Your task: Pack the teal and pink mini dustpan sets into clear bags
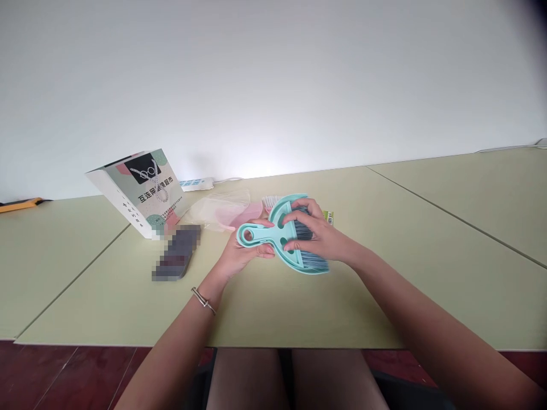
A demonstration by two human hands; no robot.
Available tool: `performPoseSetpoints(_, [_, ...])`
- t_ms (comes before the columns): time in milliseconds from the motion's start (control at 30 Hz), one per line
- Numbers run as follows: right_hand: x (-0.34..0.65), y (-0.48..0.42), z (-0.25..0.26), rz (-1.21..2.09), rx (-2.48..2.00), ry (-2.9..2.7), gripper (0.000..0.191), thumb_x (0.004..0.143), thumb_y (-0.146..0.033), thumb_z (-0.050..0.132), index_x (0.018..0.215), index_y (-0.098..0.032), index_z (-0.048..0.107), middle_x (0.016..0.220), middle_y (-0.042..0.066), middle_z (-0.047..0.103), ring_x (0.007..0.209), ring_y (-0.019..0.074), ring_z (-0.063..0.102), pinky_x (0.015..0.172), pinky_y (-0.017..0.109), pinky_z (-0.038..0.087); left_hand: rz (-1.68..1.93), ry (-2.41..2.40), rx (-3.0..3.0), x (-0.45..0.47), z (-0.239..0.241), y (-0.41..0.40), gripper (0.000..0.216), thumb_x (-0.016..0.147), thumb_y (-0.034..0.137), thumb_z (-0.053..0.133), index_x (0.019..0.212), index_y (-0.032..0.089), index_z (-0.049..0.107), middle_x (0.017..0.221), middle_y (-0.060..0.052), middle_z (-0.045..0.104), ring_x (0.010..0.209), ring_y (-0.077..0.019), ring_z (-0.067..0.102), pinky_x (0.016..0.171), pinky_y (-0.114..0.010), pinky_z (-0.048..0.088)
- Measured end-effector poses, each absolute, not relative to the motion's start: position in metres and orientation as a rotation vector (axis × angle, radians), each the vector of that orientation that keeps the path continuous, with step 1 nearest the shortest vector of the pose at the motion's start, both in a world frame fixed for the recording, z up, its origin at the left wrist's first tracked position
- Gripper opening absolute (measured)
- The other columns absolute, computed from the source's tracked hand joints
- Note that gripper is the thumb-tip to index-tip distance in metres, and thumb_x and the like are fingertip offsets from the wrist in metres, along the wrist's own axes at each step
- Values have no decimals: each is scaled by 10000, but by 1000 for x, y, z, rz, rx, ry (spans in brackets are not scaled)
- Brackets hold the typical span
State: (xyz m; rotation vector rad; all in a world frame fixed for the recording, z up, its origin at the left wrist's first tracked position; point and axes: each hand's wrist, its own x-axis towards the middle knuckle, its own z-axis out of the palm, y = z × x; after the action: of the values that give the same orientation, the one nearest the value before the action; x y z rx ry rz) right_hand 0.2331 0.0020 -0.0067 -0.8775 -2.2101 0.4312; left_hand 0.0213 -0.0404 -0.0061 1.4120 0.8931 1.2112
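A turquoise dustpan [293, 265] is held above the table with a matching hand brush [315, 262] nested in it, grey-blue bristles pointing right. My left hand [235, 255] is closed around the handle end, where the two looped handles lie together. My right hand [327, 236] grips the brush head from the right, fingers across the bristles and fingertips on the turquoise plastic. Just behind lie a pink dustpan [250, 213] and a brush with white bristles [272, 202], partly hidden by the turquoise set and my hands.
A paper bag [149, 191] with rope handles stands at the left. In front of it lies a dark, pixelated flat object [177, 253]. Clear plastic wrapping [213, 208] covers part of the pink dustpan. A white power strip [196, 184] lies by the wall; an orange tool [19, 205] is far left.
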Motion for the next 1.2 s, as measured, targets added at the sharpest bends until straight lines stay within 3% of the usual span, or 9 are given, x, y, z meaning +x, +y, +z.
performPoseSetpoints(100, [233, 1, -3, 501, -874, -2249, 334, 741, -491, 662, 995, -286, 590, 1160, 77, 365, 1195, 264, 389, 950, 415, 437, 1439, 920, 1590, 25, -6, -38, 370, 505, 190, 842, 853, 221, 719, 1322, -61, 538, 1196, -293, 513, 963, -399, 475])
performPoseSetpoints(167, [231, 1, -4, 455, -867, -2212, 288, 760, -468, 649, 966, -274, 592, 1158, 78, 351, 1171, 263, 396, 943, 416, 439, 1536, 923, 1677, 27, -6, -37, 365, 499, 184, 850, 841, 223, 727, 1392, -49, 482, 1291, -298, 425, 1068, -414, 370])
performPoseSetpoints(367, [224, 1, -7, 217, -735, -2036, 254, 757, -412, 670, 920, -238, 582, 1126, 87, 309, 1200, 284, 334, 984, 441, 394, 1667, 858, 1817, 28, -9, -34, 474, 549, 256, 842, 995, 209, 689, 1205, -97, 638, 1133, -265, 580, 996, -422, 439])
performPoseSetpoints(500, [224, -5, -3, 325, -690, -2063, 217, 765, -350, 665, 922, -248, 555, 1100, 78, 329, 1195, 264, 342, 962, 429, 422, 1618, 652, 2007, 28, -6, -36, 508, 624, 227, 802, 1103, 255, 636, 1299, -98, 578, 1228, -269, 513, 984, -414, 455])
performPoseSetpoints(633, [228, -8, 1, 412, -625, -2150, 171, 791, -288, 629, 940, -255, 553, 1114, 72, 348, 1190, 242, 366, 950, 406, 439, 1487, 610, 2244, 29, -1, -41, 545, 718, 211, 732, 1229, 292, 561, 1403, -93, 476, 1320, -269, 404, 1075, -458, 364])
performPoseSetpoints(800, [231, -7, 1, 228, -535, -2136, 125, 818, -305, 610, 922, -241, 580, 1123, 80, 354, 1184, 247, 386, 961, 423, 446, 1483, 650, 2505, 29, 1, -45, 317, 794, 261, 650, 1106, 237, 599, 1363, -112, 516, 1341, -280, 371, 1094, -498, 328])
performPoseSetpoints(967, [241, 0, 9, -115, -617, -1778, 143, 802, -353, 627, 908, -258, 614, 1194, 88, 348, 1239, 305, 361, 1000, 509, 410, 1969, 868, 2362, 21, 4, -42, 263, 800, 233, 641, 1038, 237, 530, 1177, -77, 626, 1240, -248, 500, 1090, -528, 313])
performPoseSetpoints(1200, [243, 25, -14, -203, -798, -1850, 255, 876, -160, 457, 1051, -243, 623, 1309, 99, 460, 1211, 257, 476, 941, 453, 485, 2265, 1183, 1974, 13, -3, -33, 278, 759, 196, 668, 983, 220, 505, 1284, -105, 546, 1330, -242, 382, 1085, -469, 310])
